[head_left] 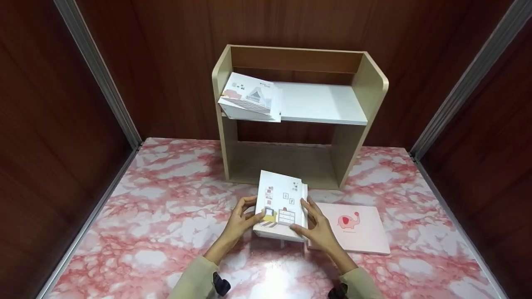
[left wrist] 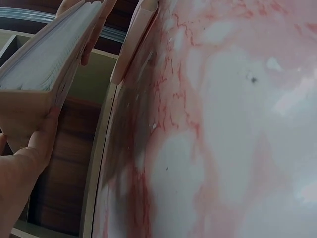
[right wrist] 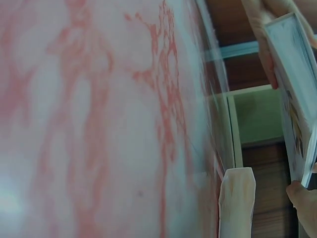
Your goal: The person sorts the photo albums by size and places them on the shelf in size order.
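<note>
Both hands hold a thick white book [head_left: 279,203] with drawn furniture on its cover, raised above the table in front of the shelf. My left hand [head_left: 242,216] grips its left edge, thumb on the cover. At the right edge, my right hand [head_left: 319,230] grips with its thumb on the cover too. Page edges of the book [left wrist: 54,47] show in the left wrist view, between the left hand [left wrist: 29,161] and the other hand. A pink book with an elephant [head_left: 365,228] lies flat on the table, beside and partly behind the right hand.
A two-tier wooden shelf [head_left: 349,149] stands at the back of the red-and-white marbled table [head_left: 166,199]. On its upper board, at the left, a white book with a house drawing [head_left: 253,97] leans tilted. Dark wooden panels [head_left: 62,104] enclose the sides and back.
</note>
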{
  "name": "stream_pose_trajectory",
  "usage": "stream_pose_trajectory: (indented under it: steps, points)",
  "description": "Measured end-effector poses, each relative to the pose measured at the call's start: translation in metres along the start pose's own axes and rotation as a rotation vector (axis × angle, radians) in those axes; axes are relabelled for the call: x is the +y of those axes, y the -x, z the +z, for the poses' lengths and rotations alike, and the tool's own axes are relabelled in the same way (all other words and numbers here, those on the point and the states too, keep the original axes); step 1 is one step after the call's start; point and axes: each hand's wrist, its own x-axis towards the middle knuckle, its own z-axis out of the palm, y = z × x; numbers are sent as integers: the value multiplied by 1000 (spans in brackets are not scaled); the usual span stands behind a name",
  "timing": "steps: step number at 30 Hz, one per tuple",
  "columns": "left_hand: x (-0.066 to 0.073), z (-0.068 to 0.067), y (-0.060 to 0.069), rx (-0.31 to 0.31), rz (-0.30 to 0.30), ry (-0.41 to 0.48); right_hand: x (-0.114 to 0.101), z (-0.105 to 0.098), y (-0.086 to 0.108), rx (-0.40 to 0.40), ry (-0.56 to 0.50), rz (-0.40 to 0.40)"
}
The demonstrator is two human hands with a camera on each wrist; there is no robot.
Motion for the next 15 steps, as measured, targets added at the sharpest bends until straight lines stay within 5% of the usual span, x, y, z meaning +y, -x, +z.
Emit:
stream_pose_trajectory:
  steps: [8, 15]
  points:
    - [-19, -8, -5, -94, 25, 38, -2, -3, 5, -32, 46, 10]
    - [-19, -10, -6, -187, 51, 70, -7, -7, 9, -66, 94, -11]
